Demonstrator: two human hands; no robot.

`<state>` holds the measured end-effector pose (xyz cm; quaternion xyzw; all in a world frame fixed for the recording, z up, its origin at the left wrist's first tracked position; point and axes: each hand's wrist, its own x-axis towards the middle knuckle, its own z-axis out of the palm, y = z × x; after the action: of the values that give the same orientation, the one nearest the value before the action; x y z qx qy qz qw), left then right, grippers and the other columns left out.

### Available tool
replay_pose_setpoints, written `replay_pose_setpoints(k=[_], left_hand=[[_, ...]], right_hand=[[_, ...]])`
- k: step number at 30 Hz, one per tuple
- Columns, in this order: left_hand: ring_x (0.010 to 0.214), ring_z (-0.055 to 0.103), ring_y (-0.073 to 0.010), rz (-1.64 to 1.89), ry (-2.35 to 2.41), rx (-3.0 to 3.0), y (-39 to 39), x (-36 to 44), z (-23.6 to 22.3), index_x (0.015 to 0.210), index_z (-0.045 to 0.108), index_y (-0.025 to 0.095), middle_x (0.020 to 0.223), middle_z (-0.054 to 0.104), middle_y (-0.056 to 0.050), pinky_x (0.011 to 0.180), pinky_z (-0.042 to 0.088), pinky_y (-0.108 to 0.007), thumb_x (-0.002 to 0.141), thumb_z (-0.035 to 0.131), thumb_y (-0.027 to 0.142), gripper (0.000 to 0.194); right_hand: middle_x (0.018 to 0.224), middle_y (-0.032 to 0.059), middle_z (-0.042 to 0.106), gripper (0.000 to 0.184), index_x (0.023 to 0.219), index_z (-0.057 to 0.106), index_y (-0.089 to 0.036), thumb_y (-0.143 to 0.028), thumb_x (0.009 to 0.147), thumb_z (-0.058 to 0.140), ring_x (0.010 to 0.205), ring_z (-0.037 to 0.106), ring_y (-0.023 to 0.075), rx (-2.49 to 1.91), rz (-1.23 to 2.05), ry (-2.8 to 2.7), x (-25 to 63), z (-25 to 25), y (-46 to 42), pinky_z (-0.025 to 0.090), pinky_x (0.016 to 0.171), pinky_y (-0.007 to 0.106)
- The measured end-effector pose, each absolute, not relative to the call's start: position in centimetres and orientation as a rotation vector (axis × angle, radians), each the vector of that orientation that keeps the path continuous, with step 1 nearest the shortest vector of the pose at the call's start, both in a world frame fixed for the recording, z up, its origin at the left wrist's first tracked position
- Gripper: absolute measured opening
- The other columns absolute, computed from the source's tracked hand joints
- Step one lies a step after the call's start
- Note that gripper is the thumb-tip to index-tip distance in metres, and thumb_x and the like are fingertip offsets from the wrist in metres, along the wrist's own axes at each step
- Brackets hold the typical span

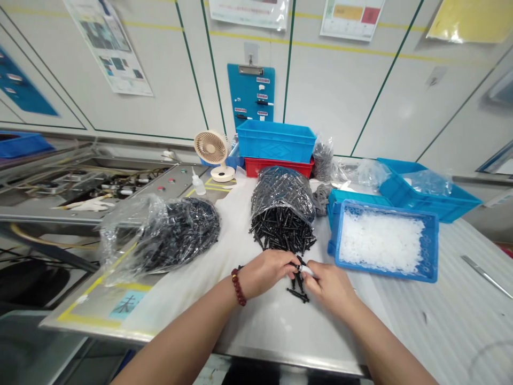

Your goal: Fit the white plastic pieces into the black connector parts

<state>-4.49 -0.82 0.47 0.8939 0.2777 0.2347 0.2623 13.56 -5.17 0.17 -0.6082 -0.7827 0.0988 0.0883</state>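
Observation:
My left hand (pixel 270 271), with a beaded bracelet at its wrist, pinches a slim black plastic part (pixel 297 266). In my right hand (pixel 329 283) is a short white cylindrical piece (pixel 308 271), whose end meets the black part. Both hands are closed, close together over the front of the table. Loose black parts (pixel 297 295) of the same kind lie just below my fingers. Right behind, a clear bag (pixel 282 187) lies open toward me, spilling many such black parts. Right of my hands, a blue tray (pixel 387 271) tilts forward, holding many small translucent white pieces (pixel 380 240).
Another clear bag of black parts (pixel 180 232) lies to the left. Behind stand a small fan (pixel 212 149), a dropper bottle (pixel 197 184) and a blue bin (pixel 276 141) on a red one (pixel 256 167). A metal strip tool (pixel 487 275) lies far right.

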Motion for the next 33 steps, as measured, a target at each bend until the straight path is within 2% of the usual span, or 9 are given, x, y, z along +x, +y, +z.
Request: replay_pose_setpoints(k=[13,22,25,28,31,33], left_hand=[[0.067,0.061,-0.0102,0.621,0.771,2.316,-1.08,-4.49,0.97,0.09,0.058,0.015,0.074,0.065,0.0,0.068,0.045,-0.018,0.087,0.047,0.015,0.012],[0.068,0.06,-0.0109,0.647,0.76,2.371,-1.08,-4.55,0.58,0.091,0.058,0.016,0.072,0.064,0.001,0.068,0.043,-0.019,0.086,0.049,0.015,0.01],[0.071,0.058,-0.0115,0.667,0.784,2.396,-1.21,-4.5,0.66,0.088,0.058,0.016,0.077,0.063,0.0,0.068,0.042,-0.019,0.083,0.051,0.014,0.009],[0.065,0.055,-0.0107,0.705,0.884,2.354,-1.27,-4.61,1.01,0.081,0.057,0.016,0.074,0.061,0.001,0.063,0.04,-0.018,0.076,0.053,0.01,0.009],[0.063,0.053,-0.011,0.673,0.998,2.348,-1.18,-4.92,1.35,0.076,0.054,0.017,0.069,0.057,0.002,0.06,0.039,-0.018,0.072,0.048,0.006,0.013],[0.063,0.052,-0.0124,0.582,1.083,2.416,-1.09,-5.17,1.36,0.08,0.053,0.017,0.067,0.055,0.002,0.062,0.039,-0.02,0.072,0.044,0.005,0.017]], right_hand=[[0.061,0.0009,0.06,0.023,0.065,0.054,-0.019,-0.03,0.081,0.041,0.056,0.049,0.0122,-1.839,0.28,-2.324,13.61,0.05,-5.11,0.017,0.05,0.025],[0.061,0.0015,0.062,0.032,0.065,0.057,-0.02,-0.04,0.084,0.041,0.054,0.051,0.012,-1.93,0.191,-2.297,13.54,0.19,-5.15,0.015,0.048,0.025],[0.062,0.0013,0.063,0.03,0.065,0.057,-0.02,-0.039,0.083,0.042,0.054,0.051,0.0121,-1.971,0.161,-2.283,13.47,0.16,-5.18,0.014,0.048,0.025],[0.063,0.0013,0.063,0.029,0.066,0.057,-0.02,-0.037,0.084,0.042,0.055,0.051,0.0122,-1.995,0.174,-2.271,13.54,0.24,-5.14,0.014,0.049,0.025],[0.064,0.0012,0.063,0.03,0.065,0.056,-0.02,-0.036,0.085,0.04,0.057,0.051,0.0122,-1.992,0.207,-2.255,13.69,0.34,-5.1,0.015,0.049,0.025],[0.063,0.0008,0.062,0.03,0.066,0.055,-0.02,-0.036,0.086,0.039,0.056,0.051,0.0122,-1.972,0.221,-2.245,13.78,0.32,-5.08,0.015,0.049,0.025]])
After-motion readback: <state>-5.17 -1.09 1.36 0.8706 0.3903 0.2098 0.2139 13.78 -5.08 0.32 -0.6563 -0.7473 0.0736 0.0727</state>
